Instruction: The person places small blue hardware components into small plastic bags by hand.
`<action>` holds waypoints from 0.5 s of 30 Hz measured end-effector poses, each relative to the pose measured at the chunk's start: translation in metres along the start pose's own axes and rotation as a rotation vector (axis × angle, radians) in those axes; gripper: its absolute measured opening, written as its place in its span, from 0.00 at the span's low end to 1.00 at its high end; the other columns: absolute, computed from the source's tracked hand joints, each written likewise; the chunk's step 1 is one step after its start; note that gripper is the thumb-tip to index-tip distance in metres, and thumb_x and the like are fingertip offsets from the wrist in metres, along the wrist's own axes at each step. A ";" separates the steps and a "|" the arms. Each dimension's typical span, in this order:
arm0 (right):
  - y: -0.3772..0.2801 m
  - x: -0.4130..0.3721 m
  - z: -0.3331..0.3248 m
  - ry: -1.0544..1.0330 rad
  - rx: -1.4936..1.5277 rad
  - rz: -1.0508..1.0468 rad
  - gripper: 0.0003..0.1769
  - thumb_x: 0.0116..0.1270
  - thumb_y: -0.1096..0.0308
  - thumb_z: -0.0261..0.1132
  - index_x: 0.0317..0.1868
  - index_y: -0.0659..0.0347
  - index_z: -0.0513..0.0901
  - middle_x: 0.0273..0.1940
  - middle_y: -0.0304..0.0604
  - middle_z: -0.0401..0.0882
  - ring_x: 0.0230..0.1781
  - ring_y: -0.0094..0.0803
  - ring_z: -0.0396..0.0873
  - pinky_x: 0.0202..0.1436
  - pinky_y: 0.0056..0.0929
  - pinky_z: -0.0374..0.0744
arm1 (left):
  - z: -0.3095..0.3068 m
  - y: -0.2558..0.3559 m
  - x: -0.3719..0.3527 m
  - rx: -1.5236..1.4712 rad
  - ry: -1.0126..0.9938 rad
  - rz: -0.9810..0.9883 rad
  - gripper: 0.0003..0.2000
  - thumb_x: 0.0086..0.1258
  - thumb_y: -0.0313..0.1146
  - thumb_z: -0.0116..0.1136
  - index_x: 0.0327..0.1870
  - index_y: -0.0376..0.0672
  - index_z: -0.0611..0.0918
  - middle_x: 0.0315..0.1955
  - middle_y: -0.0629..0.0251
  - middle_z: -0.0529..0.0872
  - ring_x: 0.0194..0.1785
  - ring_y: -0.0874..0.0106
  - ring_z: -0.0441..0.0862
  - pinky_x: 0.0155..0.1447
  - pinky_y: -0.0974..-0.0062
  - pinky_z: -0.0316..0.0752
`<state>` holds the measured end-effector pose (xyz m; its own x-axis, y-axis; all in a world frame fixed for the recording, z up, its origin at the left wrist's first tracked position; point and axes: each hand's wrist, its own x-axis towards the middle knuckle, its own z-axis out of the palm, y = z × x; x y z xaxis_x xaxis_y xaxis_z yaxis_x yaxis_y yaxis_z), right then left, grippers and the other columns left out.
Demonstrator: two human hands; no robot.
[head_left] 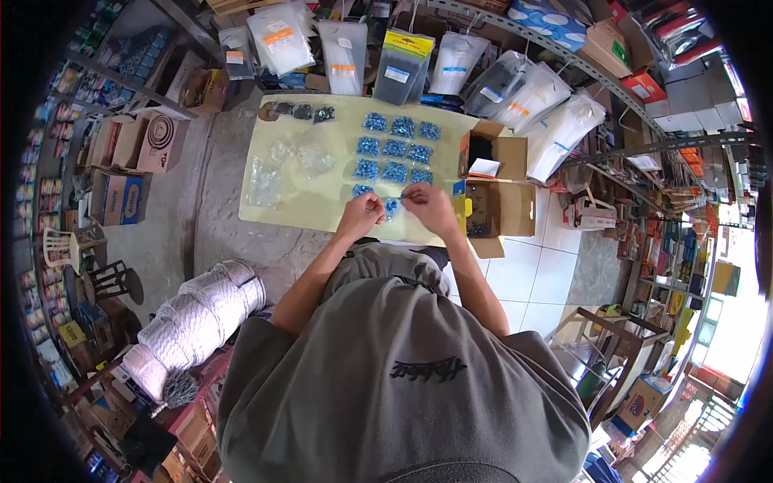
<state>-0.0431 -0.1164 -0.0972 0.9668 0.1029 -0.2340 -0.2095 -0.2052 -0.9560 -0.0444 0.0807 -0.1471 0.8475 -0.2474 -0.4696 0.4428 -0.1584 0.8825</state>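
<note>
Both my hands are over the near edge of a pale yellow table (338, 121). Between them is a small clear bag (391, 211) with blue pieces in it. My left hand (364, 212) is closed at the bag's left side; what its fingers pinch is too small to tell. My right hand (429, 208) is closed above the bag's right side, its fingertips together on something small that I cannot make out. Beyond my hands, filled bags of blue pieces (394, 148) lie in rows, and one bag (361, 191) lies just past my left hand.
Empty-looking clear bags (270, 179) and dark packets (303, 112) lie on the table's left part. Two open cardboard boxes (515, 209) stand at its right edge. Packs of cable ties (398, 68) hang behind it. A large wrapped roll (197, 318) lies at lower left.
</note>
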 end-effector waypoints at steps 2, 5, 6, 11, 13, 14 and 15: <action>0.000 0.001 0.009 0.000 -0.124 -0.053 0.10 0.58 0.75 0.68 0.40 0.69 0.82 0.32 0.44 0.84 0.33 0.25 0.82 0.38 0.24 0.79 | -0.002 0.001 -0.001 -0.006 0.010 0.002 0.04 0.69 0.23 0.55 0.41 0.33 0.76 0.31 0.63 0.83 0.32 0.75 0.83 0.36 0.78 0.80; 0.000 0.002 0.015 -0.012 -0.213 -0.095 0.10 0.56 0.75 0.69 0.40 0.67 0.83 0.31 0.48 0.83 0.32 0.29 0.83 0.38 0.27 0.80 | -0.007 0.003 0.000 0.051 -0.014 0.031 0.04 0.69 0.22 0.55 0.40 0.32 0.76 0.30 0.62 0.83 0.32 0.75 0.83 0.36 0.78 0.79; 0.000 0.002 0.015 -0.020 -0.272 -0.112 0.10 0.57 0.75 0.69 0.40 0.66 0.83 0.31 0.47 0.83 0.31 0.29 0.82 0.38 0.26 0.80 | -0.007 0.004 0.000 0.050 -0.015 0.028 0.04 0.68 0.22 0.55 0.40 0.32 0.76 0.30 0.62 0.83 0.31 0.75 0.83 0.36 0.78 0.79; 0.003 0.001 0.015 -0.023 -0.394 -0.146 0.10 0.55 0.76 0.67 0.40 0.64 0.84 0.33 0.54 0.83 0.34 0.42 0.84 0.40 0.33 0.81 | -0.011 0.005 0.002 0.061 -0.041 0.031 0.04 0.67 0.22 0.56 0.39 0.32 0.77 0.29 0.62 0.83 0.31 0.75 0.83 0.36 0.78 0.79; 0.000 0.001 0.015 -0.034 -0.440 -0.140 0.11 0.56 0.76 0.66 0.41 0.63 0.84 0.35 0.55 0.83 0.36 0.45 0.84 0.41 0.35 0.81 | -0.012 0.005 0.003 0.057 -0.047 0.015 0.05 0.66 0.22 0.57 0.40 0.31 0.77 0.30 0.62 0.83 0.32 0.75 0.84 0.36 0.78 0.79; -0.001 0.000 0.016 -0.032 -0.442 -0.136 0.11 0.56 0.76 0.66 0.41 0.63 0.84 0.35 0.55 0.83 0.36 0.45 0.84 0.41 0.35 0.81 | -0.013 0.005 0.003 0.055 -0.051 0.014 0.05 0.66 0.22 0.57 0.40 0.31 0.77 0.30 0.62 0.83 0.32 0.75 0.84 0.36 0.78 0.79; 0.001 0.000 0.017 -0.013 -0.437 -0.141 0.12 0.57 0.76 0.67 0.43 0.64 0.83 0.34 0.53 0.83 0.34 0.41 0.84 0.40 0.33 0.81 | -0.014 0.003 0.004 0.057 -0.055 0.013 0.05 0.66 0.23 0.57 0.40 0.31 0.77 0.30 0.62 0.84 0.32 0.75 0.84 0.36 0.78 0.80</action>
<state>-0.0461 -0.0997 -0.1007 0.9789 0.1710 -0.1116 0.0083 -0.5792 -0.8151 -0.0354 0.0920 -0.1458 0.8353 -0.3015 -0.4597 0.4128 -0.2084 0.8867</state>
